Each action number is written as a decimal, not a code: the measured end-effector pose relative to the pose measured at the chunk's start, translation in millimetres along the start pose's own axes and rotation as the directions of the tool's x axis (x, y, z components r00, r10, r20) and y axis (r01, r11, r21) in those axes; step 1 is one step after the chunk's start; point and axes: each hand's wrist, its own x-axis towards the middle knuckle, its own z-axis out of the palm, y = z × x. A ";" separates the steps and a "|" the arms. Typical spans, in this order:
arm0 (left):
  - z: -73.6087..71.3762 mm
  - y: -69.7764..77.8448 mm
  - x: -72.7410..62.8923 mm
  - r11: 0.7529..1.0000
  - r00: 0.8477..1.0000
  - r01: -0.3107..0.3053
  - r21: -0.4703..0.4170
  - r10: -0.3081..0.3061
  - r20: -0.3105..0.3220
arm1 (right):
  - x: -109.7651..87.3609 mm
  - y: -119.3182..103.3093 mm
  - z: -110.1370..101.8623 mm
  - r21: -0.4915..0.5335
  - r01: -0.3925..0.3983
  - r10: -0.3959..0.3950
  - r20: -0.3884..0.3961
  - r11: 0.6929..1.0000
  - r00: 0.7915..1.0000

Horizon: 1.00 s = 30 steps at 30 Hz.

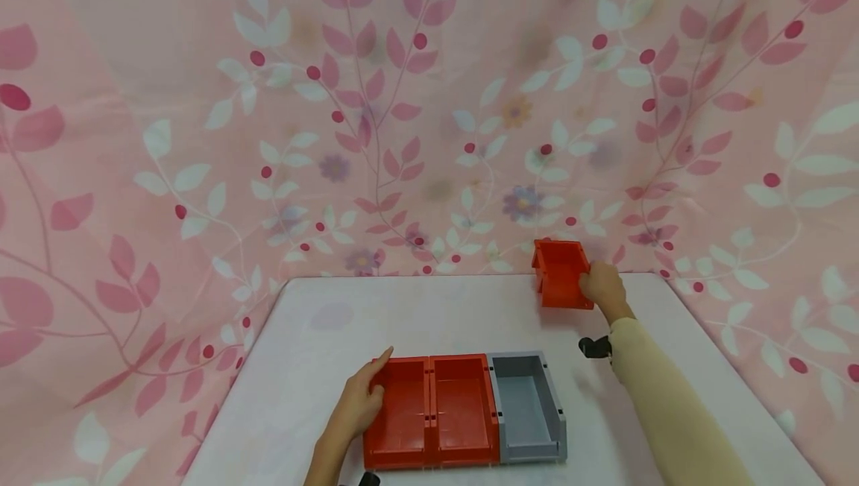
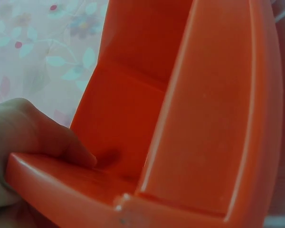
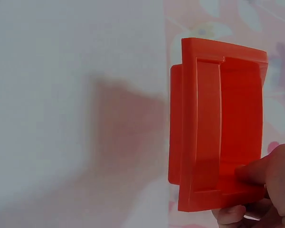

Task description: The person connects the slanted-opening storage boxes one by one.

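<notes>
Two red storage bins and one grey storage bin stand side by side, touching, at the front of the table. My left hand grips the side wall of the leftmost red bin, its thumb inside the wall in the left wrist view. The middle red bin sits between that one and the grey one. Towards the back right, my right hand holds another red bin by its right wall, tilted with its opening towards me. In the right wrist view this bin casts a shadow on the table.
The white table carries the row of bins near its front edge. Behind it hangs a pink curtain with a leaf and flower print, close to the bin held at the back.
</notes>
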 end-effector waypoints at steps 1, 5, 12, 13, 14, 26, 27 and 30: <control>0.1 -0.2 -0.3 1.000 1.000 -0.001 0.000 0.001 -0.001 | 0.6 -2.2 -2.8 0.005 0.008 -0.008 -0.005 1.000 1.000; 0.1 1.1 -2.4 1.000 1.000 0.011 -0.005 -0.011 -0.003 | 3.7 -9.8 -12.1 0.014 0.027 -0.027 -0.019 1.000 0.999; -0.2 1.6 -4.5 1.000 1.000 -0.016 -0.009 0.016 -0.012 | 4.6 -20.5 -24.0 0.022 0.024 -0.024 -0.025 0.999 0.999; -0.1 1.4 -4.6 1.000 1.000 -0.015 -0.012 0.015 -0.012 | 3.5 -22.5 -25.6 0.025 0.027 -0.027 -0.031 0.999 0.999; 0.1 1.1 -4.9 1.000 1.000 -0.014 -0.015 0.013 -0.011 | 2.4 -24.6 -27.3 0.027 0.035 -0.034 -0.039 0.999 0.999; 0.4 2.1 -5.8 1.000 1.000 -0.008 -0.029 0.008 -0.008 | -0.7 -42.9 -44.9 -0.005 0.112 -0.111 -0.147 0.994 0.983; 0.3 2.6 -5.9 0.999 1.000 -0.005 -0.031 0.005 -0.008 | -0.9 -44.0 -46.1 -0.006 0.114 -0.113 -0.151 0.993 0.982; 0.4 3.4 -5.7 0.999 1.000 -0.002 -0.035 0.002 -0.007 | -1.8 -46.9 -49.1 -0.008 0.125 -0.125 -0.167 0.992 0.978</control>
